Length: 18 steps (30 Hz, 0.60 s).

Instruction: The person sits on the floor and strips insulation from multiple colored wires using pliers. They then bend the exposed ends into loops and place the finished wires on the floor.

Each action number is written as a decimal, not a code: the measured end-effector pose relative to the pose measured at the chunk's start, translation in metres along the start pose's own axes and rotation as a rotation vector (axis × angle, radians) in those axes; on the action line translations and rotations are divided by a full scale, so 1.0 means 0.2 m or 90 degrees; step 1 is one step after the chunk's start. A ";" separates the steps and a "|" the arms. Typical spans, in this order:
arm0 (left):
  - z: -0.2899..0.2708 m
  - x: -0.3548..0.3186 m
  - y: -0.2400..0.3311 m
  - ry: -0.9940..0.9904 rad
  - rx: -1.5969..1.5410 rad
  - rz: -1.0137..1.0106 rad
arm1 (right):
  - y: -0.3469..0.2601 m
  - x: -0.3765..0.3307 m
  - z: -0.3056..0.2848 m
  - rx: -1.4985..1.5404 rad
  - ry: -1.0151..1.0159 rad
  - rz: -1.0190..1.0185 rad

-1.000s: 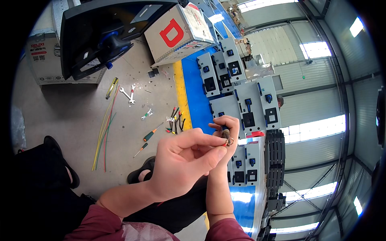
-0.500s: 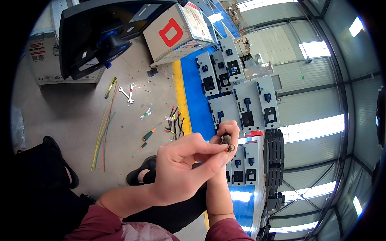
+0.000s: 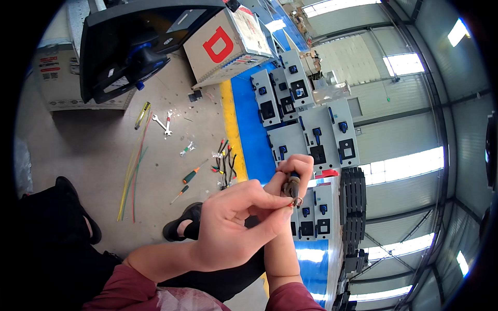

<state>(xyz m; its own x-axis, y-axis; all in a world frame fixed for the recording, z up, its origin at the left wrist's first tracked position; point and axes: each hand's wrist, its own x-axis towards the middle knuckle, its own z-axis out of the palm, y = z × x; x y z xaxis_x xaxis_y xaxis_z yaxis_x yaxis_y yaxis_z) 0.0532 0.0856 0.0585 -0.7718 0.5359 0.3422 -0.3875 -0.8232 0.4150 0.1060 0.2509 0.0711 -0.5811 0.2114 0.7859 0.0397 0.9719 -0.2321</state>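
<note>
In front of me my left hand (image 3: pixel 231 223) pinches a short red wire (image 3: pixel 290 204) between thumb and forefinger; most of the wire is hidden by the fingers. Just beyond it, my right hand (image 3: pixel 300 165) is closed around a pair of pliers (image 3: pixel 293 187) with dark jaws. The jaws meet the bare end of the wire, where a small copper-coloured loop (image 3: pixel 299 201) shows. The handles of the pliers are mostly covered by my right palm and fingers.
On the floor lie long coloured wires (image 3: pixel 136 176), a yellow utility knife (image 3: pixel 142 115), wrenches (image 3: pixel 167 124), a green-handled screwdriver (image 3: pixel 190 177), a smaller screwdriver (image 3: pixel 179 194) and several short black wires (image 3: pixel 224 165). Grey cabinets (image 3: pixel 301 127) stand on the blue floor. A dark panel (image 3: pixel 140 52) overhangs at upper left.
My right hand has turned a little, so more of the pliers' jaws shows. My left hand has shifted slightly down and keeps its pinch on the red wire.
</note>
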 end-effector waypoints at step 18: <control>-0.30 0.16 -0.21 0.146 -0.320 -0.293 | 0.00 0.03 -0.07 0.028 -0.439 0.334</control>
<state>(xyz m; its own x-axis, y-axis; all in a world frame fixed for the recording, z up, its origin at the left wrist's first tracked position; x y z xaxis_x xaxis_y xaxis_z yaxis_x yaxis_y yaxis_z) 0.0149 0.1262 0.0013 -0.5392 0.8420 0.0173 -0.8419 -0.5394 0.0166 0.1139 0.2534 0.0841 -0.8603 0.5072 0.0516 0.4171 0.7584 -0.5009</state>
